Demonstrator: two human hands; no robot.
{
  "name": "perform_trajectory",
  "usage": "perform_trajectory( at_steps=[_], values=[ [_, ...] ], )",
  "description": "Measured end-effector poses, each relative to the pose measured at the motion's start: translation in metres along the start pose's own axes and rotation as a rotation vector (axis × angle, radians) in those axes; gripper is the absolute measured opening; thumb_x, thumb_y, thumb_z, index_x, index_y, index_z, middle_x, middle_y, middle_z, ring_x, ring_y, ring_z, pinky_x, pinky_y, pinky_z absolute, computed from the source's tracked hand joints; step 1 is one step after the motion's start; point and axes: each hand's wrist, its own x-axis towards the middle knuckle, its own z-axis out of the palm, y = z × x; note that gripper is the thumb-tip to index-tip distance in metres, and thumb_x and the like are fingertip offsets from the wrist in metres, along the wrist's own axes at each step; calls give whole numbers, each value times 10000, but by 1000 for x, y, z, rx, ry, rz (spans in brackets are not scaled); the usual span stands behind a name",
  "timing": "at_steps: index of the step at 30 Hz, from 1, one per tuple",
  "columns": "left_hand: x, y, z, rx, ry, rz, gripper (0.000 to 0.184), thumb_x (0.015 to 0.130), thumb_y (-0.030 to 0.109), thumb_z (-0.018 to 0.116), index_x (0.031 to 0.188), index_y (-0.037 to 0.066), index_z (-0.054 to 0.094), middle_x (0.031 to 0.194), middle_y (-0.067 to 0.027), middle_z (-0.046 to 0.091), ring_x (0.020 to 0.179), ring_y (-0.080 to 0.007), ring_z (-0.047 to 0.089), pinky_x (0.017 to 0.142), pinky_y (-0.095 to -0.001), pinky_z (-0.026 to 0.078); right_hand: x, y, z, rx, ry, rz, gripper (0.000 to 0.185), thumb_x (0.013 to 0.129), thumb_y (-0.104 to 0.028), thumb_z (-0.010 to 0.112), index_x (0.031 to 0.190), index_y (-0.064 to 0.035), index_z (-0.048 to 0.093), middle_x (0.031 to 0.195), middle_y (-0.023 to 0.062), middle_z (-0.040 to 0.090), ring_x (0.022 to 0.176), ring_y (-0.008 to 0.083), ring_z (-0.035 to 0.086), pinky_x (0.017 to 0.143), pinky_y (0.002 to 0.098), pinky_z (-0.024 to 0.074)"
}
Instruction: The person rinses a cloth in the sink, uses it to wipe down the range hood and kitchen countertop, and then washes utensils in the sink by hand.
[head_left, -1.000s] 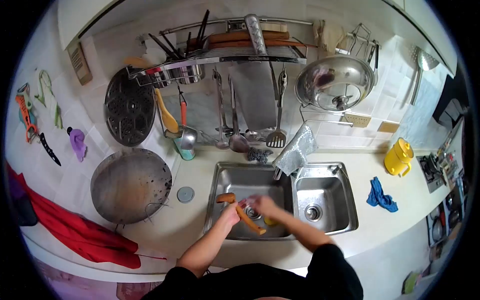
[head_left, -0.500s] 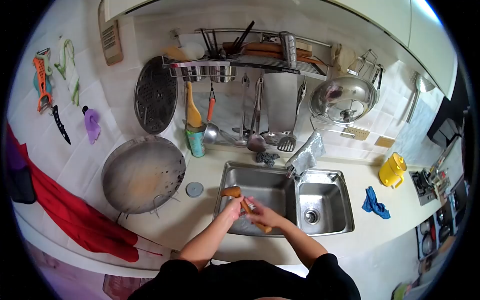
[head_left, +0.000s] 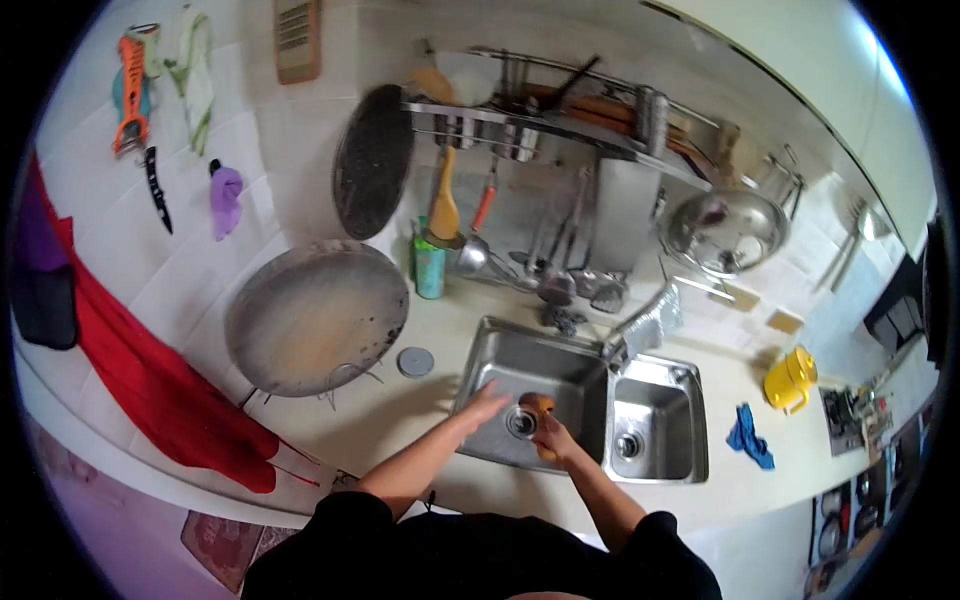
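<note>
Over the large left basin of the steel sink (head_left: 490, 345), my right hand (head_left: 552, 438) is closed around a brown wooden tool (head_left: 538, 402). The tool's rounded end sticks up past my fingers, and a bit of its handle shows below them. My left hand (head_left: 484, 404) is apart from it, over the basin's left side, with its fingers stretched out and nothing in it. Behind the tool lies the round drain (head_left: 521, 422).
A large wok (head_left: 315, 320) stands at the left, near a grey round disc (head_left: 415, 362). Right of the sink are a blue cloth (head_left: 750, 437) and a yellow jug (head_left: 790, 379). Utensils hang under a metal rack (head_left: 560, 140). The faucet (head_left: 615, 350) rises behind the basins.
My left hand has let go of the wooden tool and moved left. The tool is now in my right hand and turned more upright. The camera view has swung left and tilted.
</note>
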Motion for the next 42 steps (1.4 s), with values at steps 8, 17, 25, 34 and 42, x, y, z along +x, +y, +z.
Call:
perform_trajectory(
  at_steps=[8,17,25,34,42],
  values=[
    [-16,26,-10,37,-47,613,481,748,18,547,1201,92,405,1236,-131,368,1062,-220,459,810,-296,439,-18,-154,50,864,-340,182,541,817,-291,503,1307,-230,283,753,86,540,466,130,420,349,217,315],
    [-66,113,-75,965,647,1127,301,764,6,518,1058,52,559,1108,-144,464,984,-298,503,819,-337,434,23,-208,89,-205,-208,-605,748,792,-38,486,1393,-91,44,1102,172,497,828,219,556,732,283,454],
    [-130,140,-98,761,935,1103,407,760,-26,534,1152,84,519,1362,-184,233,1060,-308,497,845,-385,454,145,-281,166,276,-82,-831,572,897,-113,429,1375,-9,132,1360,138,298,1202,189,332,977,277,278],
    [-151,25,-111,685,883,785,232,754,16,579,974,80,609,1343,-174,295,1056,-314,496,799,-356,469,271,-267,179,-121,238,-970,629,898,-150,428,1401,-132,51,1070,133,479,675,175,477,638,298,440],
    [-165,57,-136,753,1025,804,193,747,25,594,931,75,628,1228,-168,435,1017,-292,506,809,-353,451,295,-259,182,-284,348,-1135,707,839,-50,513,1388,-106,71,1081,168,481,763,194,509,697,315,442]
  ],
)
